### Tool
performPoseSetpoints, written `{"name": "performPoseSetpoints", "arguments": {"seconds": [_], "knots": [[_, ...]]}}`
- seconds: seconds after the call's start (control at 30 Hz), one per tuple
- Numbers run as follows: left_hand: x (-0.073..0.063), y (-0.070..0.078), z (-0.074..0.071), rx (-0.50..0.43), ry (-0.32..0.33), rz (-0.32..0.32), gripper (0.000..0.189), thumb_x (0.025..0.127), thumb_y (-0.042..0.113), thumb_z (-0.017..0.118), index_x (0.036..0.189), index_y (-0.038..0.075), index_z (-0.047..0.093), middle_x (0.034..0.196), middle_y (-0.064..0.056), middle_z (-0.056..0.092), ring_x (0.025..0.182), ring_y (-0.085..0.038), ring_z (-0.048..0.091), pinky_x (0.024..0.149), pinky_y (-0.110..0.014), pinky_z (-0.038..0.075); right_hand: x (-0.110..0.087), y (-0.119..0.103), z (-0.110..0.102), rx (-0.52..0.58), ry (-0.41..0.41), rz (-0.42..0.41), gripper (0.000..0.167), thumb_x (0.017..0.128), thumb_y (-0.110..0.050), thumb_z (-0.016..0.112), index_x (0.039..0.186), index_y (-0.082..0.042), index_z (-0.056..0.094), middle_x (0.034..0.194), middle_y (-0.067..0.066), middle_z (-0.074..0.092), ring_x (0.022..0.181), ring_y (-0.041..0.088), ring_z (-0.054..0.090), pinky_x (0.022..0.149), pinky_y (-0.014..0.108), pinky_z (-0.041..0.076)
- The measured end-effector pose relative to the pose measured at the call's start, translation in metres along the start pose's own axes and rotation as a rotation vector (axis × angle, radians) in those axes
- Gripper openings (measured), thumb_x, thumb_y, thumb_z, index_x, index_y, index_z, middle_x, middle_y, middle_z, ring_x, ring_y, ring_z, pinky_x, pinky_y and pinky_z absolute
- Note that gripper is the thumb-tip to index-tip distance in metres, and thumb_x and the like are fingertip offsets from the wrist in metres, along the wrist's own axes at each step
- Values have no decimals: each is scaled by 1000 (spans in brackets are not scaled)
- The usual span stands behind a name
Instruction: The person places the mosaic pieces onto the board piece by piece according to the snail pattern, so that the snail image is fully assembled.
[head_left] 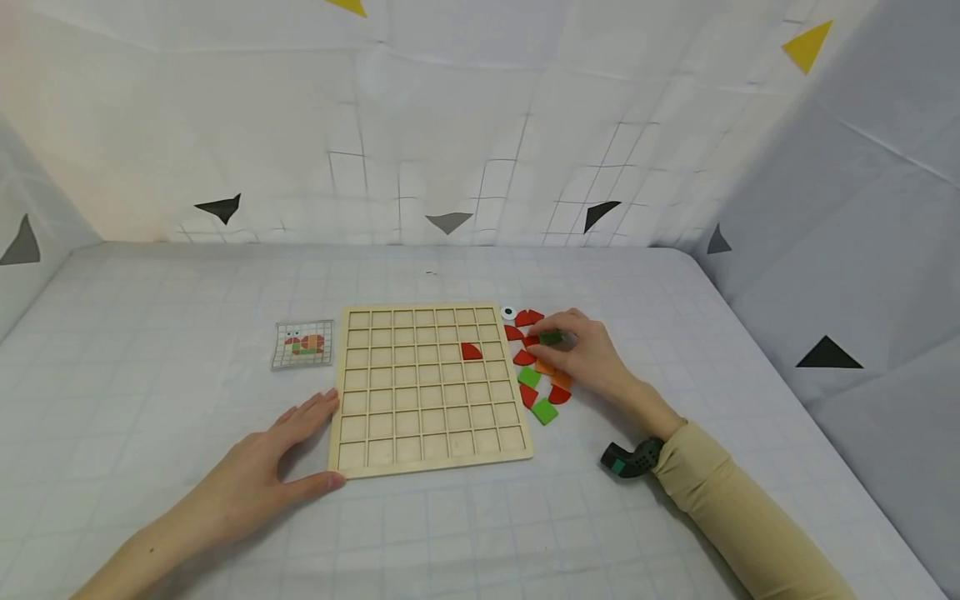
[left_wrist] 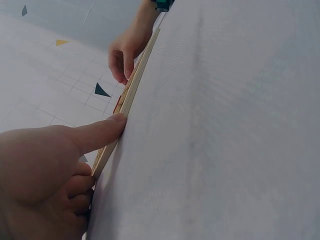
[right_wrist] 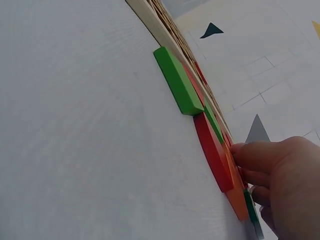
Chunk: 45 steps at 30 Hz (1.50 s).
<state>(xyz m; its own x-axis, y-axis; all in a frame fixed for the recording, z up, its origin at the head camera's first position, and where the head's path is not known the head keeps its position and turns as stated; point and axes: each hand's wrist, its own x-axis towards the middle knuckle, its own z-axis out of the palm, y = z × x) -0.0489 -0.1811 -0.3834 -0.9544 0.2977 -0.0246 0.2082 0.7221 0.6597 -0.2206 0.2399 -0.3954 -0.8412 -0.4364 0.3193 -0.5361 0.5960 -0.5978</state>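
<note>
A wooden grid board (head_left: 431, 467) lies on the table with one red quarter-circle tile (head_left: 471, 352) in a cell toward its upper right. My left hand (head_left: 258, 471) is spread, with thumb and fingertips touching the board's left edge; the left wrist view shows the thumb (left_wrist: 102, 134) straight against that edge. Over the loose tiles right of the board, my right hand (head_left: 588, 354) has thumb and index finger bent around a small red tile (head_left: 532, 341), its shape partly hidden. Beneath that hand's palm lies a dark green tile (head_left: 551, 337).
Right of the board lie several red tiles, green tiles (head_left: 544, 412), orange tiles (head_left: 562, 380) and a round eye tile (head_left: 508, 313). A picture card (head_left: 302, 344) with a gridded pattern lies to the left. White sheeted walls (head_left: 450, 125) stand behind and to the right.
</note>
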Motion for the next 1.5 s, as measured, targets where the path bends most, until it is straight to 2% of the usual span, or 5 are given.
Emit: {"name": "performPoseSetpoints", "arguments": {"seconds": [0.23, 0.67, 0.93, 1.27, 1.5], "knots": [[0, 1, 0, 2, -5, 0, 89, 82, 65, 68, 157, 33, 31, 162, -5, 34, 144, -47, 33, 106, -71, 30, 0, 2, 1, 7, 25, -38, 27, 83, -15, 83, 108, -9, 75, 99, -2, 71, 97, 17, 60, 81, 30, 53], [1, 2, -2, 16, -9, -9, 91, 82, 67, 67, 157, 32, 31, 162, -6, 34, 143, -48, 34, 107, -71, 29, 0, -2, 0, 9, 25, 21, 28, 84, -15, 82, 110, -9, 75, 101, 0, 72, 98, 16, 60, 83, 34, 52], [1, 0, -1, 12, -14, -10, 90, 82, 67, 67, 158, 32, 31, 162, -7, 34, 144, -48, 33, 107, -70, 30, 0, 0, 2, 5, 31, 22, 26, 83, -14, 82, 108, -9, 75, 100, 1, 72, 97, 17, 61, 84, 37, 53], [0, 0, -1, 10, -16, -18, 90, 82, 68, 66, 157, 33, 31, 162, -4, 33, 144, -47, 32, 108, -70, 30, 0, 0, 2, -21, 50, 36, 25, 83, -16, 83, 105, -9, 76, 98, 2, 72, 94, 16, 62, 79, 32, 53], [0, 0, -1, 5, -10, -14, 89, 82, 67, 67, 157, 33, 32, 162, -5, 34, 144, -47, 33, 107, -71, 30, 1, -1, 3, -25, 59, 20, 26, 82, -16, 84, 105, -10, 77, 97, 1, 73, 95, 16, 62, 81, 34, 53]]}}
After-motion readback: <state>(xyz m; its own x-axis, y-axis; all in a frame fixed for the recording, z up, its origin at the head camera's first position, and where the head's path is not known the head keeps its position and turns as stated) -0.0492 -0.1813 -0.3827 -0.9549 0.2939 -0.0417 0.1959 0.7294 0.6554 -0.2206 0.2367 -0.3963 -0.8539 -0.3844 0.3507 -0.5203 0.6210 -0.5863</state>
